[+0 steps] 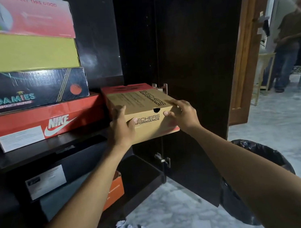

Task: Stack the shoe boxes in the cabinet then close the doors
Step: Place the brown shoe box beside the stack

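Now, step in hand: I am pushing the tan Skechers box [142, 113] onto the middle shelf [55, 150], to the right of the Nike box [48, 124].
Left hand: my left hand [120, 126] holds the near left corner of the box, thumb on the front face and fingers along the left side, so I can steer it beside the stack.
Right hand: my right hand [182, 113] holds the near right corner, one finger stretched flat on the lid and the thumb on the front, I think to keep the lid closed while I push.
Box position: its far end is inside the cabinet, and the near end sticks out past the shelf edge.
Stack on the left: Foamies box [29, 90], yellow box [22, 51] and pink box [20, 18] lie on the Nike box, so the free place is only at the right.
Lower shelf: an orange box [115, 188] and dark boxes are there.
Door: the right door [196, 61] stands open, not yet closed.
Risk: in my judgement the box can tip forward if I let go too early.
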